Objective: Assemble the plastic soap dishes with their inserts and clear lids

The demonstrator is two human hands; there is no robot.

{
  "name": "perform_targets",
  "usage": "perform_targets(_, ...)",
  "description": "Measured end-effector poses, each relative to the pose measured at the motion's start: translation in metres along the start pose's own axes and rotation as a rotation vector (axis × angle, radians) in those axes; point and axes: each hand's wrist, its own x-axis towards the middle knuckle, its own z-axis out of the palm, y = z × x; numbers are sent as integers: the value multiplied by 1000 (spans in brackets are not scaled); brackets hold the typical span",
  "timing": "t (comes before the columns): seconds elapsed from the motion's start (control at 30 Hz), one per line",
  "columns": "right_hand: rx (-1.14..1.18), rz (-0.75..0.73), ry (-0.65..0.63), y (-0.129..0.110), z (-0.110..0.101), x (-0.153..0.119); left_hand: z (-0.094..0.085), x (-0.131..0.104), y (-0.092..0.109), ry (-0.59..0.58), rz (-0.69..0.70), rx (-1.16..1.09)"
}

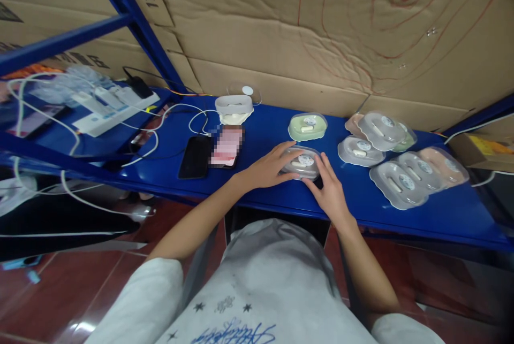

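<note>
A grey case with a clear cover (pixel 302 161), a round label and a small white piece on it, sits on the blue shelf near its front edge. My left hand (pixel 273 166) grips the case's left side, its fingers reaching over the top and the near edge. On the right side, my right hand (pixel 327 183) holds the same case with its fingertips and thumb. Just behind lies a green case (pixel 308 127) with a similar label. Several grey and pinkish cases, such as a grey one (pixel 401 183), lie to the right, some overlapping.
A black phone (pixel 195 157) and a phone with a lit screen (pixel 227 146) lie left of my hands. Behind them stand grey and cream trays (pixel 234 106). White cables and a power strip (pixel 116 111) are further left, beyond a blue post (pixel 155 39). Cardboard (pixel 257 28) lines the back.
</note>
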Motion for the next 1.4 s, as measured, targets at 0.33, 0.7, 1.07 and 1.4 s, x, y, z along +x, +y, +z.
perform_targets(0.33,-24,-52,-66,-1,-3,1,8,-9,-7,-1,22,132)
perform_targets(0.7,-126,-49,-30,0,2,0,1,-6,-18,41,27,218)
perform_targets(1.07,-274,-74,116,-7,0,-1,-80,43,-85,53,-891,656)
perform_targets(1.4,-163,-18,-51,-1,3,1,-61,28,-34,-122,-442,486)
